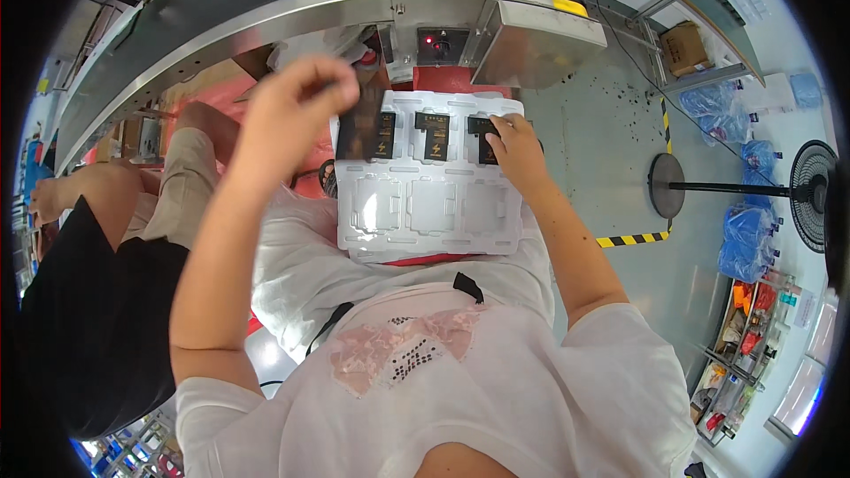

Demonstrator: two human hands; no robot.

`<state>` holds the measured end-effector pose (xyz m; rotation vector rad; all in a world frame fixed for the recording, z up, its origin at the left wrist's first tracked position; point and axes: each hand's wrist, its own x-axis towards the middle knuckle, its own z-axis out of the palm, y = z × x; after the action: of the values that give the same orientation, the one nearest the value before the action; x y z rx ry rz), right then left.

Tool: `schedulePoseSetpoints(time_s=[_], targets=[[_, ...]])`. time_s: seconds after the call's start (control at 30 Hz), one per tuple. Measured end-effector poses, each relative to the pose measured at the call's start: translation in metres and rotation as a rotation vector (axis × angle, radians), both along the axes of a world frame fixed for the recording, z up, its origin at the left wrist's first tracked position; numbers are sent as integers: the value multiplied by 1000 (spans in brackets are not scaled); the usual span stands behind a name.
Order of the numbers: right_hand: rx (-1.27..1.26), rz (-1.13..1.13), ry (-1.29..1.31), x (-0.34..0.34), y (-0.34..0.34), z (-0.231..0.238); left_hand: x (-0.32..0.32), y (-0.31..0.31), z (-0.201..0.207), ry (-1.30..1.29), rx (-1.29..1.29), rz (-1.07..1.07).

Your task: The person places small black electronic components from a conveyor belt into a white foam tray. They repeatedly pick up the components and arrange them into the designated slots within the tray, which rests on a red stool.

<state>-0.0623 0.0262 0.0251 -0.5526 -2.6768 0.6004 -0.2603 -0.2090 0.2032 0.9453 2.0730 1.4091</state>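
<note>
A white plastic tray [429, 171] rests across my lap, its nearer row of recesses without batteries. Flat black phone batteries with gold marks lie in the far row: a left battery [386, 136], a middle battery [436, 138] and a right battery [486, 150]. My right hand [521, 152] has its fingertips closed at the edge of the right battery. Raised left of the tray, my left hand [305, 99] is blurred, with thumb and finger curled together; what they hold, if anything, cannot be made out. A dark, smeared strip [361, 128] covers the tray's left edge beside it.
A metal-edged bench [390, 2] runs across the far side, with a metal box [540, 42] under it. Another person's bare knee [97, 186] is close on my left. A standing fan [810, 184] and blue-wrapped packs [748, 239] are at the right.
</note>
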Motion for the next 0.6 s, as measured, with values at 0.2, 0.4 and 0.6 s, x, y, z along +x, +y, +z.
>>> schedulePoseSetpoints(time_s=[0.2, 0.4, 0.6], targets=[[160, 25, -37, 41, -30, -19, 47, -50, -156, -367, -133, 139], [-34, -359, 41, 70, -40, -45, 63, -48, -202, 156, -135, 262], [110, -167, 43, 51, -48, -16, 71, -49, -191, 574, -107, 213]])
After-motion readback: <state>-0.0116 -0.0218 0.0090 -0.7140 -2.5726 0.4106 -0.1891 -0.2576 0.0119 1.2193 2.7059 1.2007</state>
